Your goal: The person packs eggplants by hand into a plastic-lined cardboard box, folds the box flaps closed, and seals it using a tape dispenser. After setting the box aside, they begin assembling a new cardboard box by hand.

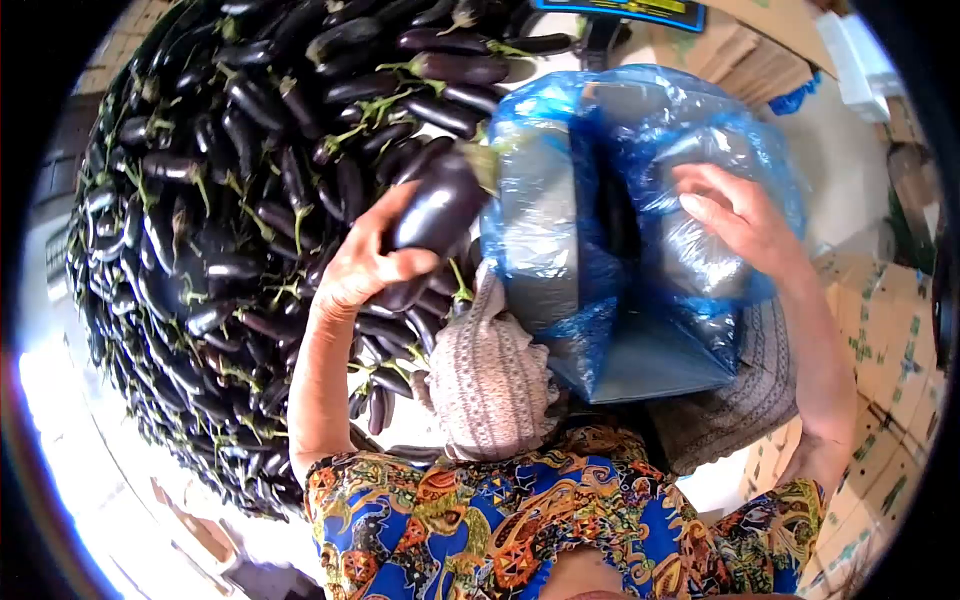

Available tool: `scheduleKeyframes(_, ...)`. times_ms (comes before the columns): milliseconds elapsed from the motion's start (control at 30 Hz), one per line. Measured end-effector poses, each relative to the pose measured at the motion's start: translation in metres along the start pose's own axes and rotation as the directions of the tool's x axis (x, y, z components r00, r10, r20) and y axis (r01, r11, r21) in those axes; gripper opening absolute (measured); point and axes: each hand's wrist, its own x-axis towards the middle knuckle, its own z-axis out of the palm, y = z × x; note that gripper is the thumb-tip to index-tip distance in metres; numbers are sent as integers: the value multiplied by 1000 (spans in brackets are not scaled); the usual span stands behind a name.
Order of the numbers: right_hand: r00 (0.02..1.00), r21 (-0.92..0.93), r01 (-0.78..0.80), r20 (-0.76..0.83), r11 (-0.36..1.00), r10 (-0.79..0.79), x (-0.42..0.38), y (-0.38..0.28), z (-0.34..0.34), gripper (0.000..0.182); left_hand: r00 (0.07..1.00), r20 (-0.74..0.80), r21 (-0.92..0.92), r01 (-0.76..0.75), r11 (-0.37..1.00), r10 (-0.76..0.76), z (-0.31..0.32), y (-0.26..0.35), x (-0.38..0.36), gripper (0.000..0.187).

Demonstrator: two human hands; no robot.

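In my left hand is a large dark purple eggplant, fingers wrapped round its body and thumb across the near side. Its stem end, a little blurred, points up toward the box. A box lined with a thin blue plastic bag stands in front of me, the bag folded over its walls. Over the right side of this lining hovers my right hand, fingers partly spread and holding nothing. Deep inside the opening it is dark, so its contents are hidden.
A big heap of eggplants fills the left side, reaching close to the box. Stacked cardboard boxes line the right, with more cardboard behind. A blue-edged black object lies at the top. Patterned cloth covers my knees.
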Motion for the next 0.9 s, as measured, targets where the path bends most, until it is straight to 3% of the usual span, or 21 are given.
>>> scheduleKeyframes(33, 991, -184, 45, -115, 982, -67, 7, 18, 4, 46, 988, -150, 1, 47, 999, -47, -12, -20, -12, 84)
scheduleKeyframes(100, 918, -113, -64, -397, 992, 14, 24, 53, 6, 42, 881, -441, -68, 158, 985, -171, -24, -56, -29, 82)
scheduleKeyframes(200, 900, -115, -343, -326, 932, 290, 46, 72, -29, 37, 765, -641, 282, 312, 907, -64, -63, -122, -42, 78)
scheduleKeyframes(300, 873, -388, -160, -485, 908, -53, 27, 13, -28, 31, 675, -734, 482, 448, 753, 68, -81, -155, -49, 71)
scheduleKeyframes(400, 779, -447, 91, -525, 890, -343, 40, -38, -25, 30, 640, -759, 542, 518, 662, 121, -92, -183, -46, 75)
scheduleKeyframes(500, 835, -209, 67, -523, 976, -170, 75, -59, -46, 33, 666, -724, 638, 550, 538, 178, -96, -192, -32, 80)
scheduleKeyframes(533, 937, -222, -33, -346, 974, -47, 91, -32, -68, 35, 658, -702, 694, 545, 472, 273, -95, -194, -23, 79)
scheduleKeyframes(567, 958, -136, -141, -269, 981, 100, 104, -11, -78, 35, 647, -668, 741, 541, 397, 367, -98, -196, -15, 78)
scheduleKeyframes(633, 926, 2, -370, -82, 929, 369, 123, 15, -89, 34, 667, -643, 766, 568, 301, 376, -107, -202, 2, 81)
scheduleKeyframes(667, 926, 198, -375, 31, 906, 376, 120, 17, -99, 36, 654, -664, 748, 585, 313, 364, -110, -205, 9, 81)
scheduleKeyframes(733, 930, 439, -316, -33, 841, 366, 103, 97, -126, 36, 639, -700, 713, 590, 379, 320, -118, -212, 16, 79)
scheduleKeyframes(767, 929, 549, -273, -65, 790, 366, 96, 128, -138, 36, 595, -782, 598, 637, 486, 182, -124, -217, 23, 78)
scheduleKeyframes(833, 937, 625, -249, -38, 740, 348, 91, 143, -146, 34, 545, -787, 616, 672, 410, 289, -123, -217, 26, 78)
scheduleKeyframes(900, 914, 713, -247, -53, 656, 402, 82, 163, -155, 31, 565, -630, 773, 521, 361, 534, -114, -201, 30, 74)
